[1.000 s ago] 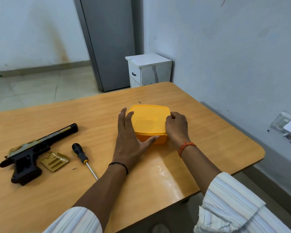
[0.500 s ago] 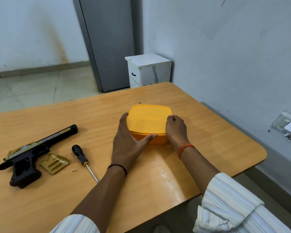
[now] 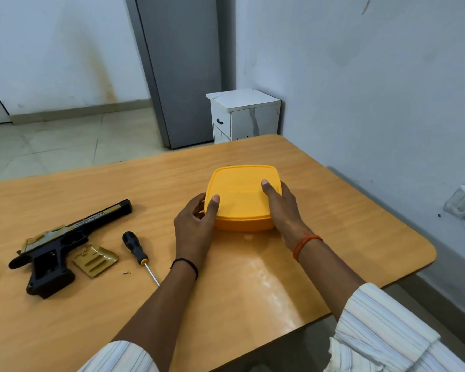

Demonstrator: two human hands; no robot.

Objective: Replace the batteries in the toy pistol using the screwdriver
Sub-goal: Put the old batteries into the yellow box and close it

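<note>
Since the earlier frame, both thumbs have been brought up onto the lid of the yellow container (image 3: 242, 194), which is now gripped at its left edge by the left hand (image 3: 196, 224) and at its right edge by the right hand (image 3: 283, 210), fingers curled round its sides. The toy pistol (image 3: 57, 242) is left lying on the worktop (image 3: 346, 224) well to the left, with its gold cover (image 3: 95, 260), a tiny screw (image 3: 126, 272) and the screwdriver (image 3: 136, 249) laid just beside it.
</note>
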